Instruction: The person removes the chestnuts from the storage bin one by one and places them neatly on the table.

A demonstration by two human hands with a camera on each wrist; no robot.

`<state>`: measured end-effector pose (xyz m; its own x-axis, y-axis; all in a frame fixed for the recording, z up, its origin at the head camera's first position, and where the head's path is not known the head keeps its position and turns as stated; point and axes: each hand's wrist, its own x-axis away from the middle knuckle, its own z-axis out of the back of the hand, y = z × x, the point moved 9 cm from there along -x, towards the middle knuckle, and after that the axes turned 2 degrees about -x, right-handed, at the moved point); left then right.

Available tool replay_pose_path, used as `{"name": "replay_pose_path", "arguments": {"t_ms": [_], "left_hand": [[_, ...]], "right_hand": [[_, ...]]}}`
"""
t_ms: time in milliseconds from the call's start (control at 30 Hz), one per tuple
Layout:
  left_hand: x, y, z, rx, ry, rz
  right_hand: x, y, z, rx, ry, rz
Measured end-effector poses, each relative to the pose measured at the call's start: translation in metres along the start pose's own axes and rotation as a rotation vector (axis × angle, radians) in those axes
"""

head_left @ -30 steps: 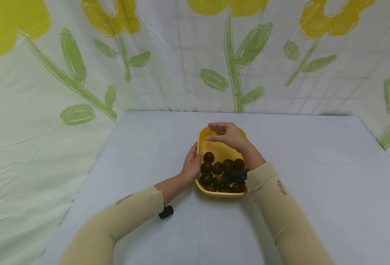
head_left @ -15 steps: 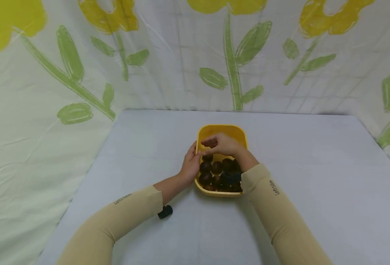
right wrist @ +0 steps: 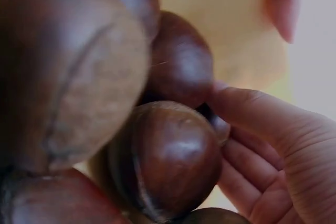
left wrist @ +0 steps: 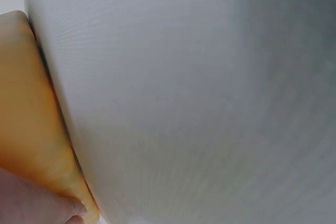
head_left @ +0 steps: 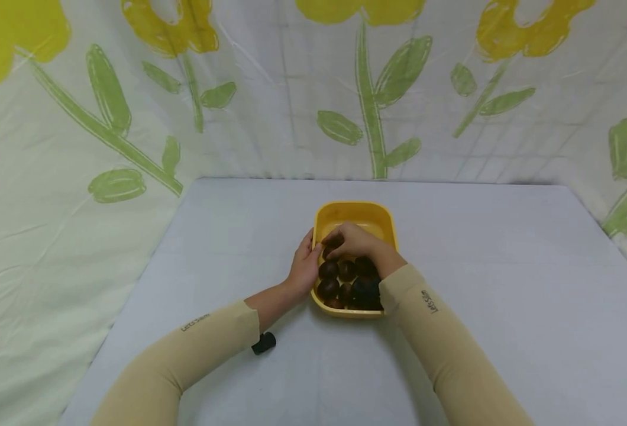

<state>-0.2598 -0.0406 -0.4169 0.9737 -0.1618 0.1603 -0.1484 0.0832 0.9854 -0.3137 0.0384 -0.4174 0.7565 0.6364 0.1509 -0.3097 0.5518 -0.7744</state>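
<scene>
A yellow plastic tray (head_left: 380,213) with rounded corners holds several glossy brown chestnuts (head_left: 328,270), gathered mostly in its near half. My left hand (head_left: 304,267) grips the tray's left side, thumb at the rim and fingers along the outer wall; the left wrist view shows fingertips (left wrist: 73,209) against that wall. My right hand (head_left: 357,241) reaches down inside the tray, its thumb and fingers round the farthest chestnut (head_left: 332,251) at the left. Close up, the right thumb (right wrist: 252,106) lies against chestnuts, with the other fingers behind them, partly hidden.
The tray stands on a table (head_left: 505,266) with a pale cover. A small black cylindrical piece (head_left: 264,343) shows below the left sleeve cuff. Behind the table hangs a white curtain (head_left: 271,130) with painted yellow flowers.
My right hand has come down from above the tray's far end, toward the near left, and its fingers have closed round a chestnut. The left hand keeps its hold on the tray.
</scene>
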Motion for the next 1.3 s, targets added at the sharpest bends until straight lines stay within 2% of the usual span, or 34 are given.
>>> {"name": "replay_pose_path", "arguments": {"t_ms": [133, 433, 800, 967, 1033, 1167, 1300], "left_hand": [[0.007, 0.010, 0.000, -0.017, 0.006, 0.009], [-0.008, -0.012, 0.003, -0.011, 0.030, 0.004], [-0.009, -0.015, 0.005, 0.000, 0.035, 0.013], [-0.010, -0.016, 0.003, 0.005, 0.031, 0.015], [-0.010, -0.016, 0.003, 0.008, 0.031, 0.013], [-0.006, -0.015, 0.001, 0.013, 0.019, 0.036], [0.001, -0.006, 0.000, 0.019, 0.000, 0.063]], "right_hand": [[-0.002, 0.002, -0.002, 0.032, -0.001, -0.016], [-0.004, 0.002, -0.002, 0.069, -0.008, -0.010], [-0.004, -0.004, -0.003, 0.113, -0.010, -0.002], [-0.003, -0.004, 0.007, 0.172, 0.058, -0.009], [-0.001, -0.005, 0.014, 0.153, 0.100, -0.007], [0.005, -0.009, 0.027, 0.024, 0.151, 0.014], [0.013, -0.011, 0.044, -0.082, 0.204, -0.008]]}}
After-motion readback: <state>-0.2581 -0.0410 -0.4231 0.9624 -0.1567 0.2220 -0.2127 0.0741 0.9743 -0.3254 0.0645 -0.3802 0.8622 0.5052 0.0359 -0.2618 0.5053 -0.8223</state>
